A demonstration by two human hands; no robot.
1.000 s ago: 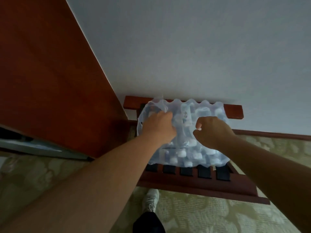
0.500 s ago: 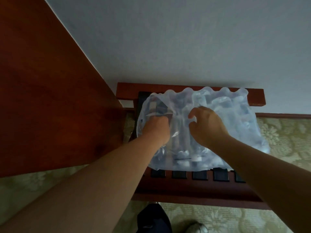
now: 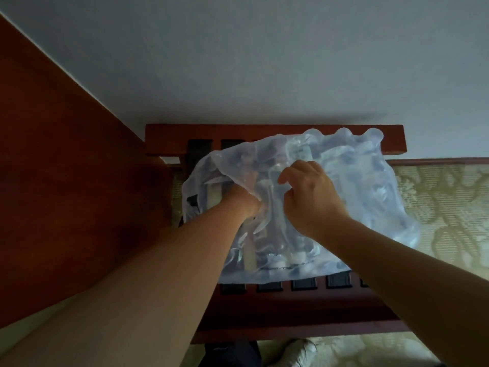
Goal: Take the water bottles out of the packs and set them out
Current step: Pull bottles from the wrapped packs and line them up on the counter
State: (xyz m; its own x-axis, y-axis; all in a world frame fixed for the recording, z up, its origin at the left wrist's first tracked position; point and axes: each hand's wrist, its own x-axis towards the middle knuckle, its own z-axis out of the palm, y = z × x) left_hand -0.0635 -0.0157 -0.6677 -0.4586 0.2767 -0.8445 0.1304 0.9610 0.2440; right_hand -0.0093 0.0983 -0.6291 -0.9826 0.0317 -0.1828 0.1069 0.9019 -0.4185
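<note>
DESK: What does the frame show?

PHOTOGRAPHER: A person bends over a pack (image 3: 370, 202) of water bottles (image 3: 299, 256) lying on a wooden rack (image 3: 264, 131) against a pale wall (image 3: 264, 62). A dark wood panel (image 3: 53, 181) is to the left and patterned carpet (image 3: 436, 207) to the right.

DESK: And the hands?

PHOTOGRAPHER: The right hand (image 3: 309, 197) sits on top of the pack, fingers curled, pinching a fold of the clear wrap (image 3: 232, 162). The left hand (image 3: 242, 201) reaches in under the loose film on the pack's left side. Its fingers are hidden there, so whether they hold a bottle cannot be told.

DESK: How far along is the job?

PHOTOGRAPHER: Early, by the look of it. The wrap is slack and open on the left, so the pack appears breached. But every bottle in sight lies inside the film, and none stands set out anywhere in the frame.

DESK: What is left?

PHOTOGRAPHER: Nearly all of it, as I judge: pull the bottles free, then line them up. Only this one pack shows; any others are out of view.
</note>
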